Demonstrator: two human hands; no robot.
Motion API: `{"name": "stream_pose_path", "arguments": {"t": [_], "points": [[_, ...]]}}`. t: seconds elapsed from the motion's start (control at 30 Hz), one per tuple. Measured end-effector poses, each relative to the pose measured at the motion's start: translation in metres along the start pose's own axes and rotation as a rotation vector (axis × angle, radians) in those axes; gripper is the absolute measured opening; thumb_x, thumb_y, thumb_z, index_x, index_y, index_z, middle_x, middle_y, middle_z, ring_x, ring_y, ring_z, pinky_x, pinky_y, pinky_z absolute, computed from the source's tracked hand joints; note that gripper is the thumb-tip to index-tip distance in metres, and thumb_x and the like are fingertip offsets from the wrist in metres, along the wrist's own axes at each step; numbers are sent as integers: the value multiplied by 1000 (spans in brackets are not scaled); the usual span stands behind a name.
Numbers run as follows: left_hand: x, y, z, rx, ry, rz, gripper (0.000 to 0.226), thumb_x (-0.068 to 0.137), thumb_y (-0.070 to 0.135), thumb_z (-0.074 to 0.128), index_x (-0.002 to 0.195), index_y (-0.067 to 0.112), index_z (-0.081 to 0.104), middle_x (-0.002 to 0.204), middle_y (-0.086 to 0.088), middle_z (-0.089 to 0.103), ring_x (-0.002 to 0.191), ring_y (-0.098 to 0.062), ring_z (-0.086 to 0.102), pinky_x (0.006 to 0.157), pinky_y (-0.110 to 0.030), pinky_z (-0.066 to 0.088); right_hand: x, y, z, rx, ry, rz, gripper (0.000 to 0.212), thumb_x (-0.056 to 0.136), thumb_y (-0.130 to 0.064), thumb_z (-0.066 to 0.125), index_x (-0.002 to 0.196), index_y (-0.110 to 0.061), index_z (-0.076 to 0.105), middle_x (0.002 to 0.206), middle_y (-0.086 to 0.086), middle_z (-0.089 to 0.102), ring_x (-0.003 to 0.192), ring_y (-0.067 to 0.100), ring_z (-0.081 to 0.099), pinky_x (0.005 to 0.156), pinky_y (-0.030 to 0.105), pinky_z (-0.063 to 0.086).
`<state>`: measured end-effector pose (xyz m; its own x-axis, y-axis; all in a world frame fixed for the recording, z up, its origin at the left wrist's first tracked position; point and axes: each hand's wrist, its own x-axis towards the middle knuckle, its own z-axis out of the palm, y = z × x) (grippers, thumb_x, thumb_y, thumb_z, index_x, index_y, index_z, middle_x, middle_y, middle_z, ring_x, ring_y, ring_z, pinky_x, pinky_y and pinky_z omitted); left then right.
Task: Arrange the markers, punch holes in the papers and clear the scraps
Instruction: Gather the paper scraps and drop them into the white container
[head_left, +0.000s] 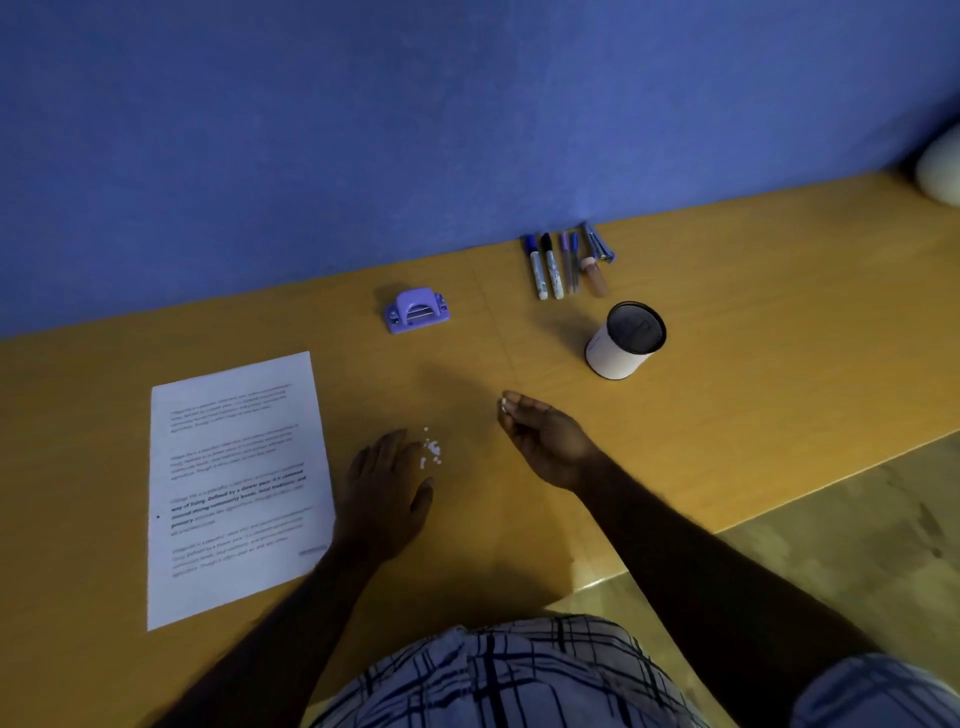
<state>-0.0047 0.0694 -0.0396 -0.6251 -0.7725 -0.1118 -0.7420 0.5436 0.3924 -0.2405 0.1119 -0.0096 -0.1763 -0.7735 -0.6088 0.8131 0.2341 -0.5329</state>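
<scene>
We see a long wooden desk (675, 467) set against a blue wall (363, 130), and we take the middle of its top as the centre of our clock. One stack of printed paper (234, 488) lies at eight o'clock; we cannot tell how many sheets it holds. At two o'clock stands one white cup (623, 343) with a dark mesh mouth, upright and apparently empty. At twelve o'clock sits one purple hole punch (417, 310). Toward one o'clock, near the wall, lies a row of markers and pens (563, 262): we count two thick markers, two thin pens, a brownish stubby piece and a metallic-blue item, six in all, though the last two are hard to make out.

The left hand (384, 499) rests flat and loose on the desk, holding nothing, its fingertips beside the small heap of white scraps (431, 452) near the centre. The right hand (545, 441) hovers at three o'clock, thumb and forefinger pinched on what looks like a white scrap (503, 407).

We judge the step is clearing scraps. To do it well, we would sweep the bits into one tight pile with the flat left hand, then gather them by pinches, since they are light and scatter easily. We count roughly eight or ten flecks; they are too small to number surely.
</scene>
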Motion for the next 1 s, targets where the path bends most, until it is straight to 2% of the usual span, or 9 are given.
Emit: {"name": "stream_pose_path", "arguments": {"t": [0.2, 0.33, 0.4, 0.47, 0.53, 0.6, 0.7, 0.8, 1.0], "points": [[29, 36, 5, 2, -2, 54, 58, 87, 46, 34, 130, 12, 53, 141, -13, 48, 129, -33, 46, 107, -53, 37, -9, -72, -17, 57, 14, -187, 20, 96, 9, 43, 97, 1, 61, 79, 5, 71, 74, 10, 70, 70, 17, 56], [46, 54, 11, 11, 3, 88, 54, 86, 46, 39, 127, 14, 54, 139, -12, 51, 129, -31, 48, 106, -51, 38, -6, -123, -36, -67, 70, -342, 18, 94, 9, 46, 95, 0, 62, 77, 3, 73, 76, 9, 70, 76, 19, 57], [53, 60, 13, 21, -3, 100, 54, 86, 46, 40, 128, 15, 54, 139, -11, 50, 129, -30, 48, 106, -50, 39, -3, -144, -44, -198, 148, -406, 17, 91, 10, 54, 91, 0, 67, 80, 6, 72, 78, 13, 69, 81, 24, 57], [58, 65, 15, 29, -5, 108, 53, 86, 45, 41, 127, 14, 54, 138, -11, 50, 128, -30, 48, 105, -50, 39, 2, -161, -53, -369, 244, -472, 15, 86, 10, 62, 86, -2, 70, 81, 10, 70, 78, 19, 66, 79, 27, 58], [61, 68, 16, 41, 2, 118, 51, 86, 43, 43, 125, 13, 55, 136, -12, 52, 126, -31, 50, 103, -49, 41, 9, -175, -64, -708, 356, -559, 15, 83, 6, 67, 89, -5, 74, 84, 10, 70, 80, 20, 64, 72, 22, 55], [64, 70, 17, 46, 4, 119, 50, 85, 42, 43, 123, 12, 56, 135, -13, 53, 125, -31, 51, 102, -48, 42, 15, -186, -72, -1182, 419, -643, 16, 81, -2, 68, 93, -10, 77, 90, 7, 73, 79, 14, 64, 63, 17, 46], [68, 72, 17, 49, 4, 110, 50, 86, 42, 42, 124, 13, 55, 136, -12, 53, 126, -31, 50, 101, -50, 43, 19, -193, -77, -1610, 404, -762, 20, 80, 0, 63, 92, -6, 78, 90, 8, 75, 79, 21, 65, 63, 22, 38], [71, 72, 18, 50, 4, 105, 50, 87, 42, 42, 125, 12, 55, 136, -13, 52, 126, -31, 50, 102, -51, 43, 22, -195, -76, -1740, 402, -791, 15, 80, -1, 62, 84, -4, 76, 82, 11, 72, 74, 27, 64, 59, 29, 42], [73, 67, 20, 75, -3, 81, 52, 86, 44, 41, 126, 13, 54, 137, -13, 52, 128, -31, 49, 102, -49, 40, 22, -199, -73, -1765, 385, -746, 15, 85, -4, 60, 92, -6, 74, 90, 11, 72, 80, 26, 65, 64, 36, 52]]}}
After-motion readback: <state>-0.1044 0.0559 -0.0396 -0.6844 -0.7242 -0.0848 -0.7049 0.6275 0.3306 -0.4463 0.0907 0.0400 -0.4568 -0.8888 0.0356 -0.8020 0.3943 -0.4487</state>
